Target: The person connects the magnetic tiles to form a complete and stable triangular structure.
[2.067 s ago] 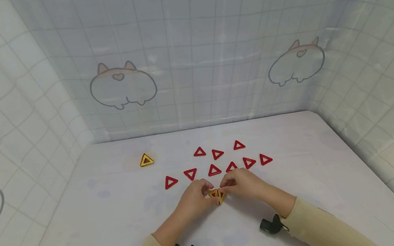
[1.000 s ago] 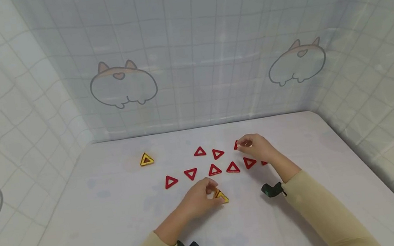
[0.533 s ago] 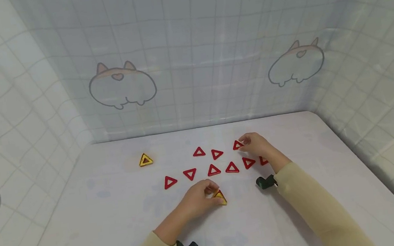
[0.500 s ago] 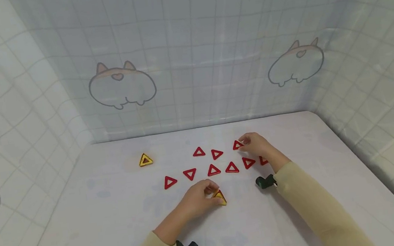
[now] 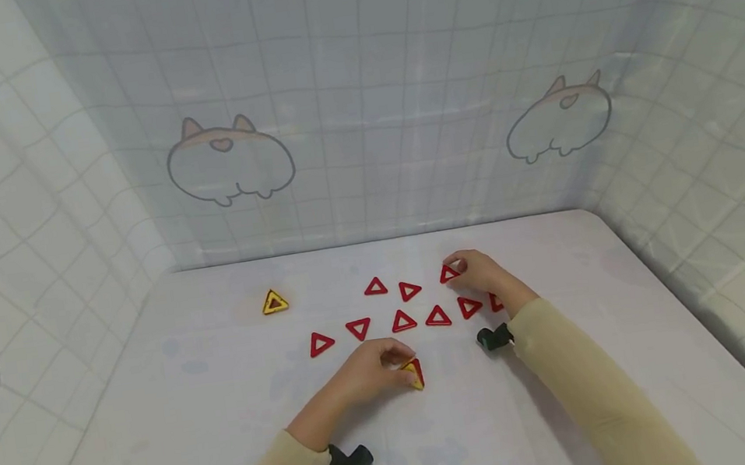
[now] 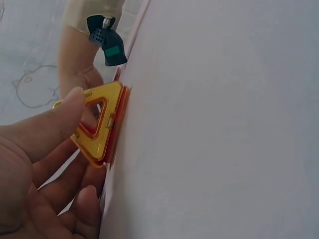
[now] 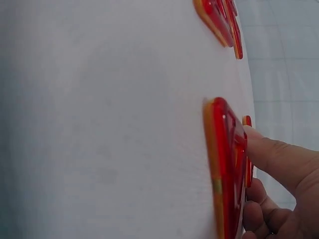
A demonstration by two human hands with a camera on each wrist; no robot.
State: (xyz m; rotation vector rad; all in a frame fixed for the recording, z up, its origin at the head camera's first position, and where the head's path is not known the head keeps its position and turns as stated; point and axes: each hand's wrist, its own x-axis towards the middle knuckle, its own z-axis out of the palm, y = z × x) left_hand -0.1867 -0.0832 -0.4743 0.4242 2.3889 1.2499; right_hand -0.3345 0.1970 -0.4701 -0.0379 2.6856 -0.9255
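Note:
My left hand (image 5: 400,361) pinches a small stack of a yellow triangle tile on a red one (image 5: 414,373), tilted on edge on the white table near the front. In the left wrist view my thumb (image 6: 55,124) presses on the yellow tile (image 6: 99,122). My right hand (image 5: 460,268) reaches to the far right of the group and its curled fingers hold the corner of a flat red triangle tile (image 5: 448,273). In the right wrist view a fingertip (image 7: 271,152) lies on that red tile (image 7: 227,164), which stays on the table.
Several other red triangle tiles (image 5: 403,320) lie flat in two loose rows between my hands. A small yellow pyramid of tiles (image 5: 274,302) stands apart at the back left. The white table (image 5: 157,418) is walled by a tiled curtain on three sides.
My right hand left the yellow and red stack and reached out to the far red triangle, where it has stayed. My left hand kept the stack and tilted it slightly.

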